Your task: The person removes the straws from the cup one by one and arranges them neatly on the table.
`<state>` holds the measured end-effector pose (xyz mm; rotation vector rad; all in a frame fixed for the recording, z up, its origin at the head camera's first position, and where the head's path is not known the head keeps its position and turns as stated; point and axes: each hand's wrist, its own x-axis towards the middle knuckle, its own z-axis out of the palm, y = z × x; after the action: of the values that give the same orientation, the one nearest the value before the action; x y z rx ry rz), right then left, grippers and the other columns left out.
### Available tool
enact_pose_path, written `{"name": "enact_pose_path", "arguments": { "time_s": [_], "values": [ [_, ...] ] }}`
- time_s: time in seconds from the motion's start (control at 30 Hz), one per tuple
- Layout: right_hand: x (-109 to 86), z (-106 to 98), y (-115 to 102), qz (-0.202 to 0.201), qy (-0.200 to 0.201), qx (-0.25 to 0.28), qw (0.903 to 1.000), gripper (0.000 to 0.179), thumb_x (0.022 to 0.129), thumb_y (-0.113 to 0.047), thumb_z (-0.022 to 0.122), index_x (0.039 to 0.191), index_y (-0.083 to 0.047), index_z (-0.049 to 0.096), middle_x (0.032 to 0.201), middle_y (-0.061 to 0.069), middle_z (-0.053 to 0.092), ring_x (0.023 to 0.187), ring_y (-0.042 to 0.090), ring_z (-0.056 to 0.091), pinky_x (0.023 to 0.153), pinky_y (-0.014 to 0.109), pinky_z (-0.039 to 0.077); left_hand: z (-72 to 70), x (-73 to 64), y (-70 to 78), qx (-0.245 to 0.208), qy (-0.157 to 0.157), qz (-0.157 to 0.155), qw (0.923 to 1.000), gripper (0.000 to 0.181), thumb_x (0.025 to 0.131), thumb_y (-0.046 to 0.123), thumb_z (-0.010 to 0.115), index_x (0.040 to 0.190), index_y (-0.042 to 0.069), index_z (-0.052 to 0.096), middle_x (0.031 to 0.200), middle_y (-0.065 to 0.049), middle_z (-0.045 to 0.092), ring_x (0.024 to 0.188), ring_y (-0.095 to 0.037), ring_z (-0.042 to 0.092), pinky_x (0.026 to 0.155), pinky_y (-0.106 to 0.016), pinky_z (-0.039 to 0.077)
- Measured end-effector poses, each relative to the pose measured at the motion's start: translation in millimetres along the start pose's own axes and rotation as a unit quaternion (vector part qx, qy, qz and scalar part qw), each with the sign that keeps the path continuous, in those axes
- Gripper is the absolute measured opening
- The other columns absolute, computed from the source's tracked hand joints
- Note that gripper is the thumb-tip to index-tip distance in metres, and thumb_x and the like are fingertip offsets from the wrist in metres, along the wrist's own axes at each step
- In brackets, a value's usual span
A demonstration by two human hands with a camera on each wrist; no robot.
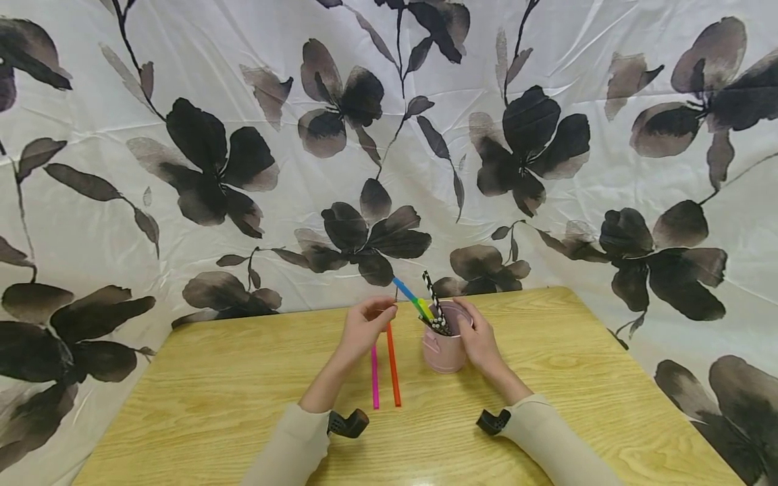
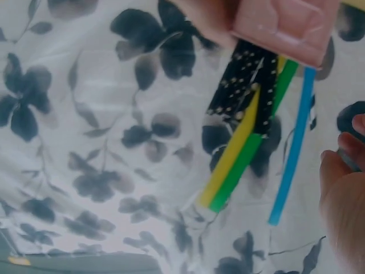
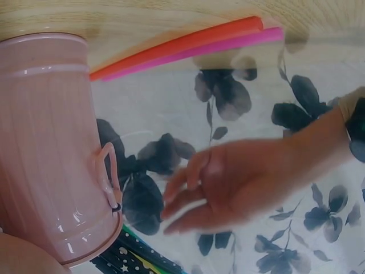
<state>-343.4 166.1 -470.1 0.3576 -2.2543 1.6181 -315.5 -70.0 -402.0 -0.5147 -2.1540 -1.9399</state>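
My right hand point(image 1: 484, 344) grips a small pink bucket point(image 1: 444, 356), the thumb at its rim. The bucket stands upright on the table and has a small side handle point(image 3: 106, 174). Out of it stick a blue straw point(image 2: 293, 151), a green straw point(image 2: 242, 165), a yellow straw point(image 2: 231, 148), a black-and-white striped straw point(image 1: 433, 291) and black straws with white dots and stars point(image 2: 242, 80). Left of the bucket, my left hand point(image 1: 365, 327) hovers with loosely bent fingers, nothing visible in them. A magenta straw point(image 1: 375, 381) and a red straw point(image 1: 394, 371) lie beneath and beside it.
The light wooden table point(image 1: 243, 378) carries the bucket and the loose straws. Behind it hangs a white cloth point(image 1: 425, 169) with dark flowers, close to the table's far edge. Black wrist devices point(image 1: 349, 424) sit on both forearms.
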Motion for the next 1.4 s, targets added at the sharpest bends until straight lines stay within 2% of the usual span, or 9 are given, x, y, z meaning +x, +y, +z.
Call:
{"name": "enact_pose_path", "arguments": {
  "time_s": [0.17,0.23,0.37,0.6,0.77,0.97,1.17,1.3,1.4],
  "values": [
    [-0.7,0.2,1.0,-0.002,0.005,0.002,1.0,0.033,0.092,-0.016,0.042,0.123,-0.024,0.05,0.119,0.001,0.053,0.109,0.016,0.047,0.089,0.038,0.04,9.5,-0.7,17.3,-0.011,-0.003,0.024,0.9996,0.024,0.084,0.004,0.059,0.105,-0.006,0.06,0.096,-0.023,0.06,0.084,-0.035,0.057,0.064,-0.041,0.051],
    [-1.1,0.5,1.7,-0.004,0.007,0.002,1.0,0.033,0.092,-0.016,0.042,0.122,-0.025,0.05,0.119,0.001,0.053,0.11,0.015,0.047,0.089,0.037,0.04,13.2,-0.4,20.2,-0.016,-0.002,0.031,0.9994,0.024,0.083,0.003,0.059,0.106,-0.007,0.059,0.096,-0.024,0.06,0.085,-0.035,0.057,0.064,-0.035,0.051],
    [-1.9,0.8,2.2,-0.005,0.007,0.007,0.9999,0.032,0.092,-0.016,0.042,0.122,-0.024,0.05,0.119,0.001,0.053,0.11,0.015,0.046,0.09,0.037,0.039,20.9,0.3,22.7,-0.022,-0.002,0.043,0.9988,0.023,0.082,0.002,0.061,0.103,-0.006,0.06,0.095,-0.02,0.061,0.085,-0.034,0.057,0.061,-0.026,0.049],
    [-2.4,1.7,1.3,-0.011,0.011,0.009,0.9998,0.032,0.092,-0.017,0.042,0.122,-0.024,0.05,0.119,0.001,0.053,0.11,0.016,0.046,0.089,0.038,0.039,30.4,3.8,24.9,-0.008,0.007,0.075,0.9971,0.019,0.077,0.002,0.066,0.096,-0.001,0.064,0.09,-0.015,0.063,0.081,-0.03,0.059,0.065,-0.028,0.049],
    [-2.5,1.3,0.2,-0.005,0.007,0.011,0.9999,0.032,0.093,-0.017,0.042,0.122,-0.025,0.05,0.12,0.001,0.053,0.111,0.016,0.046,0.09,0.039,0.039,33.3,5.2,25.2,-0.016,0.014,0.076,0.9968,0.016,0.076,0.0,0.067,0.092,-0.003,0.064,0.086,-0.017,0.063,0.08,-0.031,0.059,0.064,-0.028,0.051],
    [-4.0,-1.1,-10.8,-0.003,-0.001,0.017,0.9998,0.032,0.093,-0.011,0.042,0.123,-0.018,0.05,0.12,0.008,0.052,0.112,0.022,0.046,0.09,0.043,0.038,32.1,3.7,28.3,-0.031,0.038,0.088,0.995,0.017,0.075,-0.002,0.066,0.092,-0.005,0.064,0.084,-0.016,0.063,0.076,-0.023,0.06,0.065,-0.028,0.051],
    [-11.3,-4.2,-35.7,-0.009,-0.001,0.015,0.9998,0.033,0.092,-0.006,0.04,0.124,-0.009,0.048,0.12,0.016,0.051,0.112,0.028,0.045,0.09,0.044,0.037,25.1,3.8,43.7,-0.038,0.098,0.153,0.9826,0.024,0.075,-0.004,0.066,0.094,-0.007,0.052,0.086,-0.023,0.061,0.077,-0.029,0.06,0.063,-0.029,0.051],
    [-11.9,-4.9,-36.7,-0.006,0.002,0.012,0.9999,0.033,0.092,-0.006,0.041,0.124,-0.011,0.049,0.119,0.015,0.052,0.11,0.027,0.047,0.089,0.044,0.038,16.9,8.0,58.0,-0.057,0.156,0.19,0.9676,0.024,0.075,-0.005,0.066,0.088,-0.011,0.046,0.081,-0.024,0.06,0.072,-0.029,0.06,0.06,-0.031,0.052],
    [-11.6,-5.9,-35.8,-0.004,0.003,0.018,0.9998,0.033,0.092,-0.007,0.042,0.123,-0.014,0.05,0.118,0.014,0.052,0.108,0.026,0.048,0.088,0.043,0.039,7.4,13.4,68.6,-0.089,0.186,0.22,0.9536,0.021,0.074,-0.008,0.065,0.085,-0.014,0.047,0.078,-0.024,0.058,0.067,-0.029,0.061,0.058,-0.036,0.052]
  ]
}}
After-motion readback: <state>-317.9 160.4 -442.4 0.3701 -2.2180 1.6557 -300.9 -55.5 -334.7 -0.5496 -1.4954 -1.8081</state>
